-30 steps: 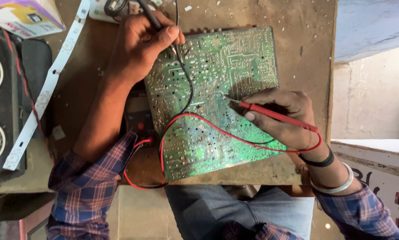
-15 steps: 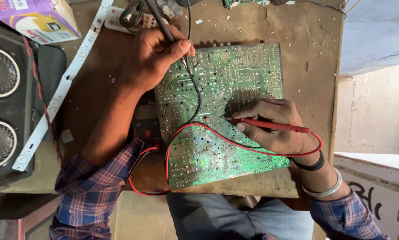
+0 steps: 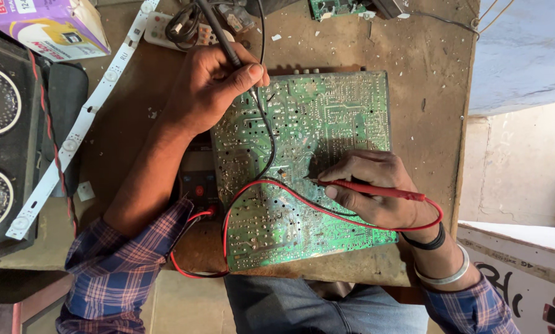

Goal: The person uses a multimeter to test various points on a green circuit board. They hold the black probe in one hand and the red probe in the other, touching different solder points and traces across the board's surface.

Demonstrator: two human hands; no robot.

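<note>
Pinching the red probe (image 3: 376, 189), your right hand (image 3: 376, 192) rests on the board (image 3: 327, 124), tip meeting it near its centre; the probe's long axis runs level across the board, handle toward the board's right edge. Your left hand (image 3: 212, 86), curled tight round the black probe (image 3: 218, 34), sits at the board's upper-left corner, probe slanting down onto it. Both leads trail back to the meter (image 3: 198, 182), half hidden at the board's left edge on the table (image 3: 426, 74).

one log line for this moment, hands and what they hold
left hand: holds black probe on circuit board | right hand: holds red probe tip on board | meter: beside board
</note>
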